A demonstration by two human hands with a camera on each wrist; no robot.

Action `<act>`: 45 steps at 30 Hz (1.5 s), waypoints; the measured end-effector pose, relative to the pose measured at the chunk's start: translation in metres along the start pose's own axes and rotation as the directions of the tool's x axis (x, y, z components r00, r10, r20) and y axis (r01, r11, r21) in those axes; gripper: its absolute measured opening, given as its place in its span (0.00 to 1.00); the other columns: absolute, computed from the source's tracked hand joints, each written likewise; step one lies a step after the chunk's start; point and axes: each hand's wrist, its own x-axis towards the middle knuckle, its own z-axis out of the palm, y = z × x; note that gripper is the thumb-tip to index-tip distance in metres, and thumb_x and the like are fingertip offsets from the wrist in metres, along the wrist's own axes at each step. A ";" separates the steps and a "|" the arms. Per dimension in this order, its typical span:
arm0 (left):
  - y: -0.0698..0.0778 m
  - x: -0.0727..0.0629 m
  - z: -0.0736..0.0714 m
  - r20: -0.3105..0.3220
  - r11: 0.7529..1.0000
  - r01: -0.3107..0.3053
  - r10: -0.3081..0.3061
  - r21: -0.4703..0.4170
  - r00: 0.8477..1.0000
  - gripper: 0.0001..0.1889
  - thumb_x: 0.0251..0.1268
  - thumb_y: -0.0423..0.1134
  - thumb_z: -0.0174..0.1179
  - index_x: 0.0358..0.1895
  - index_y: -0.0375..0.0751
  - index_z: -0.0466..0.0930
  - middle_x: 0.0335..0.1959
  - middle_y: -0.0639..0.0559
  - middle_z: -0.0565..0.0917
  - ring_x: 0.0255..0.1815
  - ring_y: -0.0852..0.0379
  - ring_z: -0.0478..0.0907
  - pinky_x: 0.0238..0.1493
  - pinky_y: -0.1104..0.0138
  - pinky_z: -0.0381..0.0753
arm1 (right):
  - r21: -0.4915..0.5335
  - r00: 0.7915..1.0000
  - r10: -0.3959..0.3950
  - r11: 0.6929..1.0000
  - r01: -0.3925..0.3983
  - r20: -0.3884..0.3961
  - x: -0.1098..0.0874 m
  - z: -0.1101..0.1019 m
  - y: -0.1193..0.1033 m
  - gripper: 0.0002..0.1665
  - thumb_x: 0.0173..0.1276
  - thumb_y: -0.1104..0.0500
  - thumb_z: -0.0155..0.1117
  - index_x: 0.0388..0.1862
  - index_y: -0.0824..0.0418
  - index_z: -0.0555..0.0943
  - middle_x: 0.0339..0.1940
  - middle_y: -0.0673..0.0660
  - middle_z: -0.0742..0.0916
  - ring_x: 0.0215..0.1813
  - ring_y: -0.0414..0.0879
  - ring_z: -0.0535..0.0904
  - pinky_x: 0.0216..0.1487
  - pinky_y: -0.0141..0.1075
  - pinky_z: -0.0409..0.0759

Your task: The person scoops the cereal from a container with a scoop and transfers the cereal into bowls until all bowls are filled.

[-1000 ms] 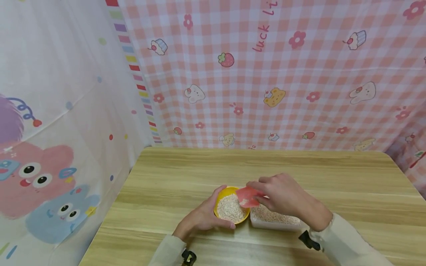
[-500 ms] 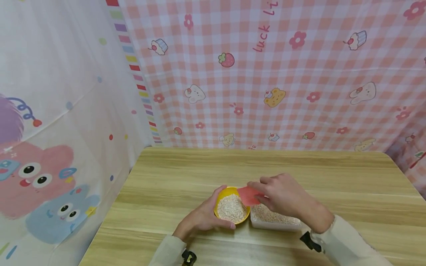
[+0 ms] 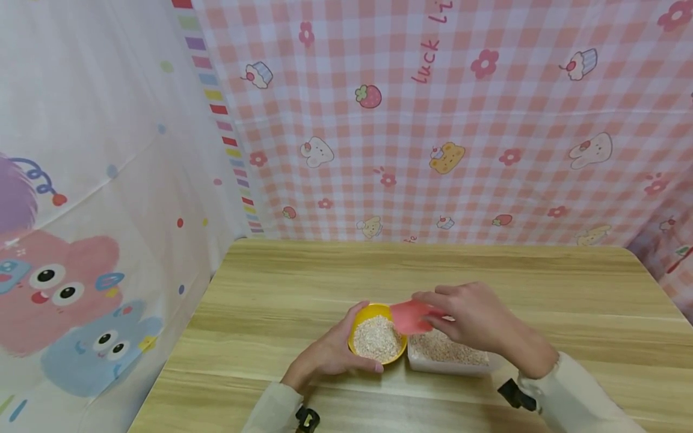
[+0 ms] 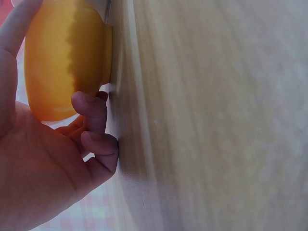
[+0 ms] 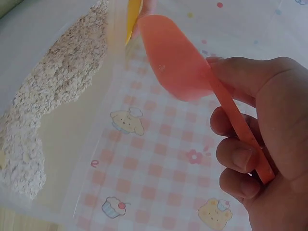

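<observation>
My left hand [image 3: 331, 352] holds a yellow bowl [image 3: 371, 311] on the table, thumb on the near side and fingers around the far side. Pale oat flakes [image 3: 375, 338] lie heaped in the bowl. In the left wrist view, some fingers curl by the base of the bowl [image 4: 53, 62]. My right hand [image 3: 473, 317] grips the handle of a pink scoop [image 3: 409, 317], whose head is over the bowl's right rim. Only a few specks show on the scoop [image 5: 173, 60] in the right wrist view, where fingers wrap its handle.
A clear plastic container [image 3: 446, 365] of oat flakes stands right of the bowl, under my right hand. Part of its bottom shows bare in the right wrist view. The wooden table [image 3: 303, 276] meets a pink checked cloth [image 3: 400, 132] at the back.
Oats visible in the scoop a second ago no longer show there. My right hand has shifted slightly right with the scoop, while my left hand and the bowl stay put.
</observation>
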 end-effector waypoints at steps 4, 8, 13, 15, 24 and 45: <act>0.000 0.000 0.000 0.001 1.000 0.001 -0.001 0.000 1.000 0.63 0.44 0.56 0.79 0.80 0.61 0.42 0.76 0.47 0.62 0.72 0.46 0.62 0.71 0.42 0.60 | 0.003 0.999 0.036 0.999 -0.036 -0.015 -0.009 -0.004 0.004 0.21 0.59 0.55 0.75 0.52 0.51 0.85 0.24 0.43 0.82 0.19 0.28 0.63 0.21 0.25 0.62; 0.000 0.001 0.001 0.001 1.000 -0.002 0.002 0.004 1.000 0.63 0.43 0.56 0.79 0.80 0.61 0.42 0.76 0.48 0.61 0.73 0.46 0.62 0.71 0.42 0.59 | 0.011 0.997 0.076 0.997 -0.075 -0.034 -0.019 -0.007 0.008 0.21 0.57 0.55 0.76 0.51 0.52 0.86 0.28 0.46 0.86 0.20 0.28 0.69 0.21 0.26 0.64; 0.000 0.001 0.002 -0.001 1.000 -0.009 0.009 0.004 1.000 0.63 0.43 0.56 0.79 0.80 0.60 0.42 0.76 0.47 0.61 0.74 0.45 0.61 0.72 0.42 0.58 | 0.016 0.994 0.094 0.996 -0.093 -0.061 -0.029 -0.010 0.011 0.23 0.55 0.56 0.77 0.51 0.52 0.86 0.31 0.47 0.88 0.21 0.27 0.70 0.22 0.25 0.64; 0.001 0.001 0.002 -0.002 1.000 -0.012 0.012 0.001 1.000 0.63 0.43 0.56 0.79 0.80 0.59 0.42 0.76 0.47 0.61 0.74 0.44 0.61 0.72 0.42 0.58 | 0.019 0.993 0.098 0.995 -0.097 -0.069 -0.033 -0.010 0.012 0.23 0.54 0.57 0.77 0.52 0.52 0.85 0.31 0.46 0.88 0.21 0.26 0.69 0.22 0.25 0.63; 0.002 -0.001 0.001 -0.005 0.999 -0.037 0.037 0.013 0.999 0.64 0.43 0.55 0.80 0.80 0.55 0.43 0.77 0.47 0.61 0.74 0.45 0.60 0.72 0.43 0.58 | 0.062 0.985 0.123 0.991 -0.116 -0.119 -0.057 -0.005 0.021 0.27 0.49 0.61 0.79 0.51 0.54 0.86 0.33 0.47 0.89 0.24 0.27 0.77 0.22 0.24 0.65; 0.005 0.001 -0.001 -0.018 0.997 -0.045 0.047 0.064 0.999 0.65 0.41 0.56 0.80 0.80 0.57 0.43 0.80 0.51 0.54 0.78 0.48 0.54 0.75 0.46 0.55 | 0.009 0.972 0.234 0.972 -0.234 0.022 -0.079 0.017 0.028 0.23 0.55 0.57 0.78 0.51 0.56 0.85 0.29 0.48 0.87 0.18 0.27 0.59 0.20 0.26 0.59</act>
